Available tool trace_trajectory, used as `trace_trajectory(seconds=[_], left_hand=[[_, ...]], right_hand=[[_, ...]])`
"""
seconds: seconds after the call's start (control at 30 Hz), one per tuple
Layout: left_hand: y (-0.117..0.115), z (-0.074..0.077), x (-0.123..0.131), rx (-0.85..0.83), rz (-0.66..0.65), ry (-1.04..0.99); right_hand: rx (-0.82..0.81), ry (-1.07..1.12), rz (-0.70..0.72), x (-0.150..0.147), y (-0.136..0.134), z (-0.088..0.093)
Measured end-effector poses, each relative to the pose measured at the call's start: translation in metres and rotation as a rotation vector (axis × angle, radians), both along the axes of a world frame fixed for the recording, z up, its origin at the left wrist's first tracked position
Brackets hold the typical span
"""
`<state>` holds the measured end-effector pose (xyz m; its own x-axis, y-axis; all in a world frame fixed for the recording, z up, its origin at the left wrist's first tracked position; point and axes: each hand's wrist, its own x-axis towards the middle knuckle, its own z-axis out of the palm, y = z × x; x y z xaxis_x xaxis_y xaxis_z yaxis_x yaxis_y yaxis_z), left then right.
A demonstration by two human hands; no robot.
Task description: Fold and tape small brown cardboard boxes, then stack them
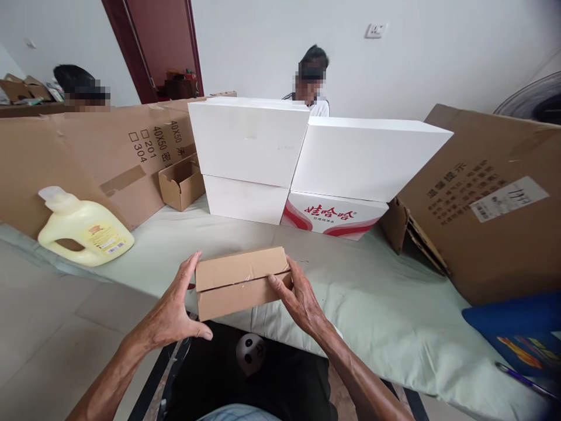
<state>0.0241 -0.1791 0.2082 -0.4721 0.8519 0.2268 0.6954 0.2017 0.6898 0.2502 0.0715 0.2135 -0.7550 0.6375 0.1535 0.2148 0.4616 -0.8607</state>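
A small brown cardboard box [239,282] with its lid flaps down sits at the near edge of the cloth-covered table [372,304]. My left hand [173,310] presses against its left end, fingers up and thumb below. My right hand [298,298] grips its right end, thumb lying across the front face. Both hands hold the box between them.
A pale yellow detergent jug [83,229] lies at the left. Stacked white boxes [307,158] stand behind, a small open carton [182,182] beside them. Large cardboard sheets [486,199] lean left and right. A blue item [521,333] and pen [523,380] lie at the right. Two people sit beyond.
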Motion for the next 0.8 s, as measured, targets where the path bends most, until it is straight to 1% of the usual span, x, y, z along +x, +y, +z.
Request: trace_trajectory(seconds=[0.07, 0.13, 0.2, 0.23, 0.3, 0.37, 0.4, 0.43, 0.47, 0.53, 0.6, 0.67, 0.7, 0.73, 0.77, 0.8], left_hand=[[0.002, -0.002, 0.003, 0.052, 0.009, 0.002], [0.002, -0.001, 0.004, 0.092, 0.019, -0.012], [0.002, 0.003, 0.004, 0.088, 0.038, -0.053], [0.001, 0.006, 0.004, 0.072, 0.052, -0.081], [0.003, 0.012, 0.003, 0.025, 0.072, -0.143], [0.006, 0.015, 0.002, -0.012, 0.074, -0.203], [0.008, 0.016, 0.001, -0.019, 0.072, -0.232], [0.010, 0.016, 0.000, -0.020, 0.068, -0.259], [0.012, 0.016, -0.002, -0.018, 0.063, -0.286], [0.015, 0.015, -0.004, -0.016, 0.057, -0.340], [0.017, 0.014, -0.006, -0.014, 0.049, -0.388], [0.018, 0.014, -0.006, 0.012, 0.032, -0.417], [0.018, 0.013, -0.006, 0.035, 0.019, -0.427], [0.018, 0.013, -0.005, 0.059, 0.007, -0.436], [0.018, 0.012, -0.004, 0.076, 0.001, -0.447], [0.018, 0.011, -0.002, 0.085, 0.001, -0.462]], right_hand=[[-0.007, -0.010, 0.026, 0.005, -0.004, 0.004], [-0.008, -0.005, 0.064, 0.014, -0.002, 0.009], [0.027, -0.022, 0.072, 0.028, 0.008, 0.008], [0.083, -0.054, 0.058, 0.037, 0.016, 0.004], [0.299, -0.157, -0.007, 0.058, 0.035, -0.014], [0.587, -0.279, -0.070, 0.081, 0.053, -0.041], [0.703, -0.342, -0.084, 0.093, 0.060, -0.057], [0.780, -0.394, -0.081, 0.103, 0.065, -0.072], [0.818, -0.443, -0.062, 0.112, 0.069, -0.087], [0.824, -0.507, -0.025, 0.124, 0.071, -0.111], [0.791, -0.523, -0.026, 0.128, 0.071, -0.125], [0.743, -0.488, -0.073, 0.126, 0.073, -0.127], [0.710, -0.448, -0.108, 0.123, 0.075, -0.122], [0.670, -0.395, -0.149, 0.120, 0.078, -0.113], [0.624, -0.335, -0.187, 0.116, 0.081, -0.100], [0.576, -0.277, -0.214, 0.111, 0.084, -0.083]])
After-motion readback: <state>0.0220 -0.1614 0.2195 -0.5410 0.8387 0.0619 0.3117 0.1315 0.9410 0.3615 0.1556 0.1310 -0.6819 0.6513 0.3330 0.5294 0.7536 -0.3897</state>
